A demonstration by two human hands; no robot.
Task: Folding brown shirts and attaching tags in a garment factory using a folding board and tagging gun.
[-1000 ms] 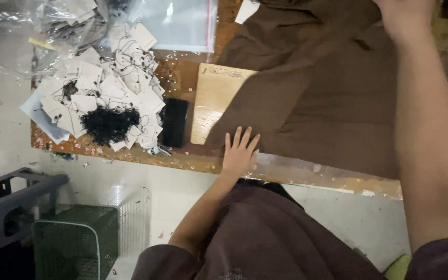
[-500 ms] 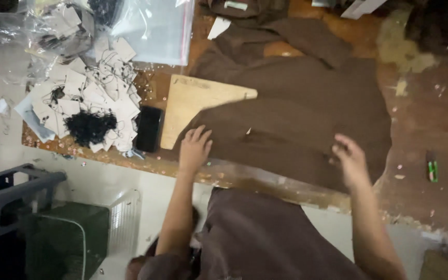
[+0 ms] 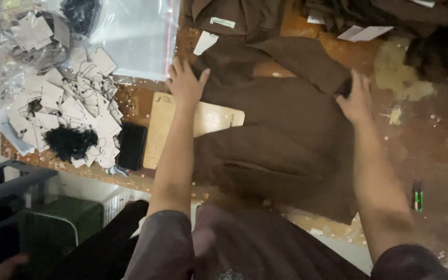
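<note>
A brown garment (image 3: 281, 129) lies spread on a worn wooden table (image 3: 442, 150), partly covering a light wooden board (image 3: 163, 129). My left hand (image 3: 185, 82) rests with fingers spread at the garment's upper left edge, touching the cloth near a white paper tag (image 3: 205, 42). My right hand (image 3: 356, 98) presses on the garment's upper right edge, fingers curled on the fabric; whether it grips the cloth is unclear.
A pile of white tags (image 3: 68, 111) with black strings (image 3: 70, 141) lies at the left, beside a black phone (image 3: 131, 145). Clear plastic bags (image 3: 130, 36) sit at the top left. More brown folded garments (image 3: 239, 18) lie at the back. A small green and black tool (image 3: 417, 195) lies at the right.
Both hands moved from the near edge of the garment up to its far edge. The cloth's top part now lies folded differently, showing more of the board.
</note>
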